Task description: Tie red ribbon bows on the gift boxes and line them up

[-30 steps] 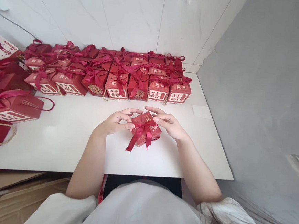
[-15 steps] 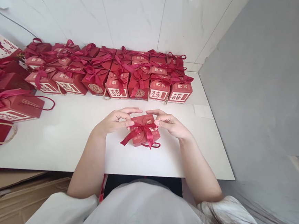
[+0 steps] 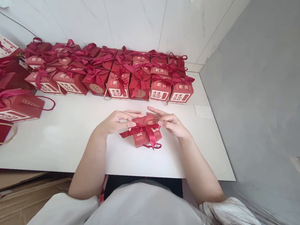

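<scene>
A small red gift box (image 3: 143,137) with gold print sits on the white table (image 3: 59,136) right in front of me. A dark red ribbon (image 3: 148,130) is tied across its top, with tails hanging left and down. My left hand (image 3: 116,121) pinches the ribbon at the box's left side. My right hand (image 3: 170,122) pinches the ribbon at the right side, its other fingers stretched out. Both hands rest over the box.
Several rows of finished red boxes with bows (image 3: 121,75) line the back of the table against the tiled wall. Larger red boxes (image 3: 7,104) lie at the left. A grey wall (image 3: 258,83) borders the right. Cardboard (image 3: 11,191) lies under the table's front left.
The ribbon's left tail has been drawn up and out to the left, and the bow sits tighter on the box. Both hands stayed over the box and shifted slightly.
</scene>
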`<state>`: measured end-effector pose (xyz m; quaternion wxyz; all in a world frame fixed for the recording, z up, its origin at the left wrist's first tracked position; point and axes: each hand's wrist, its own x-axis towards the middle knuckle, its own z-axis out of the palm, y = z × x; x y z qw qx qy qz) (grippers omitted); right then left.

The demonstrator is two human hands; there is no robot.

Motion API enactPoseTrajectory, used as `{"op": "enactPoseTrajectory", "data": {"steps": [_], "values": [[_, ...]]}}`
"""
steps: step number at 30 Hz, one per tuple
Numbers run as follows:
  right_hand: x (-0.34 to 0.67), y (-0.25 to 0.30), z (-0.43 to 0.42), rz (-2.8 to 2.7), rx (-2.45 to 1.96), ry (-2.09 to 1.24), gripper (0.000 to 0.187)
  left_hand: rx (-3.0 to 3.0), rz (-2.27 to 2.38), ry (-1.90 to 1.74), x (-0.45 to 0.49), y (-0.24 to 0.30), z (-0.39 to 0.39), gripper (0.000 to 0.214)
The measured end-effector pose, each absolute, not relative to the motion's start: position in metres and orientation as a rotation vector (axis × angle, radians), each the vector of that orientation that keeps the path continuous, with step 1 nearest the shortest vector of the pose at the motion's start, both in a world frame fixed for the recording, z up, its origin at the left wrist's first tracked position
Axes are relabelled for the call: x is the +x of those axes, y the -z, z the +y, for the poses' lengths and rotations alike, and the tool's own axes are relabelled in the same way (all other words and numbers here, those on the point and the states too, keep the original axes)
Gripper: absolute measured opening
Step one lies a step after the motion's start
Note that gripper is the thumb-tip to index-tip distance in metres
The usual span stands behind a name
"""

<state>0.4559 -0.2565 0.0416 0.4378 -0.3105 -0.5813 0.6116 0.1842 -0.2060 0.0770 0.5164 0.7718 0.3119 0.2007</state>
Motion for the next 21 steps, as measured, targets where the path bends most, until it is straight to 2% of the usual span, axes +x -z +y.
{"op": "enactPoseTrajectory", "data": {"steps": [4, 9, 21], "values": [[0.446, -0.05, -0.261, -1.489, -0.87, -1.428, 0.034, 1.846, 0.762, -0.495, 0.186, -0.077, -0.207, 0.036], [0.44, -0.055, -0.265, -1.564, -0.956, -1.322, 0.033, 1.843, 0.76, -0.503, 0.186, -0.076, -0.208, 0.035], [0.443, -0.044, -0.261, -1.452, -0.775, -1.479, 0.034, 1.799, 0.769, -0.444, 0.18, -0.076, -0.206, 0.039]]}}
